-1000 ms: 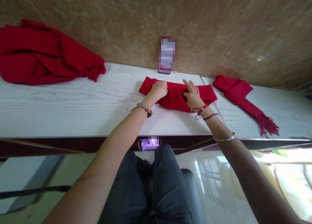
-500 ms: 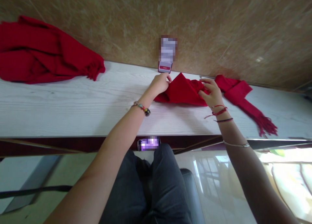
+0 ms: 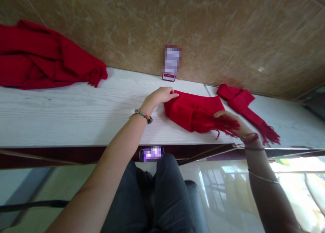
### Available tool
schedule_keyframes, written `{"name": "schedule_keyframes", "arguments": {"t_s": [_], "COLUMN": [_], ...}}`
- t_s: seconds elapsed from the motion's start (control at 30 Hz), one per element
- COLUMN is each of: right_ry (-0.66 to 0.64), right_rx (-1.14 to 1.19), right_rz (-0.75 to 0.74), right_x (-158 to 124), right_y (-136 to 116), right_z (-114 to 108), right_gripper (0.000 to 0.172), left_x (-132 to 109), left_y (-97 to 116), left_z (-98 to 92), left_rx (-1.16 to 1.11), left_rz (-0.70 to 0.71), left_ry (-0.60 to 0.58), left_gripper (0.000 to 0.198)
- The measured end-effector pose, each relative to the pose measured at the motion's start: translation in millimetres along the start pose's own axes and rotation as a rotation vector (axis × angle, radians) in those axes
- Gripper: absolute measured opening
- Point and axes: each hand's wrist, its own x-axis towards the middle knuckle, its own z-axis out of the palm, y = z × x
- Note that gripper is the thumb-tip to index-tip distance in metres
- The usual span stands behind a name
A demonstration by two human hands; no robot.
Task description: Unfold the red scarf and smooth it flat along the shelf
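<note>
A folded red scarf (image 3: 194,109) lies on the white wooden table (image 3: 76,114), in front of me. My left hand (image 3: 161,95) rests on its left edge, fingers curled and pressing the cloth. My right hand (image 3: 232,123) is at the scarf's right end, palm partly up, with the red fringe draped over its fingers. The fingers are mostly hidden by the fringe.
A heap of red scarves (image 3: 43,57) lies at the far left. Another folded red scarf with fringe (image 3: 243,106) lies to the right. A phone (image 3: 172,62) leans on the marble wall behind. A second phone (image 3: 151,153) sits on my lap.
The scarf has been folded over and pulled nearer. My right hand moved from the scarf's top right down to its fringed end. My left hand shifted slightly down.
</note>
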Motion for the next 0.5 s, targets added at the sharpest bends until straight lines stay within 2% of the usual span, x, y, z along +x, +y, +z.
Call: {"name": "schedule_keyframes", "arguments": {"t_s": [0.07,0.1,0.17,0.23,0.27,0.33,0.4,0.5], "right_ry": [-0.229,-0.278,-0.167,0.098,0.215,0.357,0.366,0.35], "right_rx": [0.167,0.234,0.307,0.265,0.194,-0.072,-0.143,-0.287], "right_rz": [0.023,0.047,0.097,0.136,0.176,0.383,0.428,0.358], "right_x": [-4,-4,2,18,28,52,76,108], "right_y": [3,6,18,34,42,55,59,51], "right_z": [-13,-18,-27,-27,-25,-12,4,27], "right_gripper": [0.035,0.04,0.044,0.039,0.036,0.033,0.038,0.04], "left_x": [4,6,9,11,11,11,11,8], "left_y": [-7,-9,-12,-14,-15,-19,-26,-38], "left_z": [1.3,2.5,5.3,7.0,7.0,4.6,-0.5,-10.3], "left_rx": [0.032,0.024,-0.052,-0.18,-0.245,-0.339,-0.332,-0.201], "left_rz": [-0.12,-0.153,-0.16,-0.139,-0.132,-0.13,-0.15,-0.209], "left_ry": [0.051,0.041,-0.018,-0.038,-0.03,-0.023,0.019,0.158], "left_gripper": [0.046,0.048,0.047,0.041,0.037,0.028,0.031,0.05]}}
